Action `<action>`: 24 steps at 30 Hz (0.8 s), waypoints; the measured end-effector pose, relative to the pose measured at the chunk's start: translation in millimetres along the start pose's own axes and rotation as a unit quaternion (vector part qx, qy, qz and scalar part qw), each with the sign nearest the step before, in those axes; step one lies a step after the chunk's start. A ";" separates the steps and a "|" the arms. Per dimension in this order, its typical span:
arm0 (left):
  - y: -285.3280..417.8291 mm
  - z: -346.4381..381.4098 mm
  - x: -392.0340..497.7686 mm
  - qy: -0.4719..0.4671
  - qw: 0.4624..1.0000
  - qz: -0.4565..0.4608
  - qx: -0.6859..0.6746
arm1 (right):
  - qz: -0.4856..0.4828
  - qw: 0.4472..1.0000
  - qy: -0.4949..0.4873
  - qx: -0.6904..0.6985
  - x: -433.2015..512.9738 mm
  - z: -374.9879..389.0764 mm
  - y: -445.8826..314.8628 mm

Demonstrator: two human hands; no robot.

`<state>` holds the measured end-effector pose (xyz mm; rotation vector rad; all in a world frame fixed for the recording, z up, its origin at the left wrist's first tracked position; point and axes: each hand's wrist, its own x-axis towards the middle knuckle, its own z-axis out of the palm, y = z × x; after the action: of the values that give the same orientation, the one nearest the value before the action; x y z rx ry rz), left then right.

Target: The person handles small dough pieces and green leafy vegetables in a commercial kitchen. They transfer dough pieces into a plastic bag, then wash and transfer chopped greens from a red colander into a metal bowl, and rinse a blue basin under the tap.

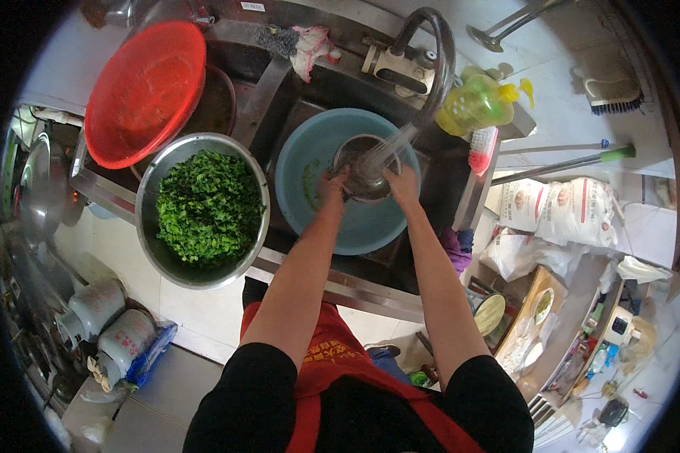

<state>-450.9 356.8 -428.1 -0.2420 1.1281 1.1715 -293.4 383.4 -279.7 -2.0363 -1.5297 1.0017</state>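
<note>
Water runs from a curved faucet (445, 62) into a small metal bowl (368, 196), over a blue plastic basin (368, 238) in the sink. The bowl's left rim is in my left hand (334, 184); its right rim is in my right hand (402, 184). Green bits lie in the basin at left. A large stainless steel bowl (147, 226) of chopped leafy greens (209, 209) rests at the sink's left front edge. A red plastic basin (147, 93) leans over another dark vessel at upper left.
A yellow-green pump bottle (479, 106) and a pink-and-white brush (483, 150) stand and lie right of the faucet. Behind the sink are a scouring pad (276, 41) and a cloth (309, 51). A purple cloth (456, 249) hangs at the right edge. Gas cylinders (96, 306) stand lower left.
</note>
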 end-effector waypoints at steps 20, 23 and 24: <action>36.2 25.3 -70.4 -0.012 0.978 0.210 -0.015 | -0.102 0.975 -0.180 0.075 26.3 -22.0 -49.0; 30.3 30.5 -71.7 0.015 0.984 0.176 0.024 | 0.004 0.967 -0.225 0.119 17.0 -44.2 -40.0; 34.1 33.8 -73.0 0.026 0.980 0.188 0.058 | 0.028 0.964 -0.233 0.122 15.6 -45.9 -35.0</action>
<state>-455.9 350.3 -341.1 0.0349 1.3213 1.4302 -280.0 413.9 -230.1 -1.7580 -1.4716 1.6948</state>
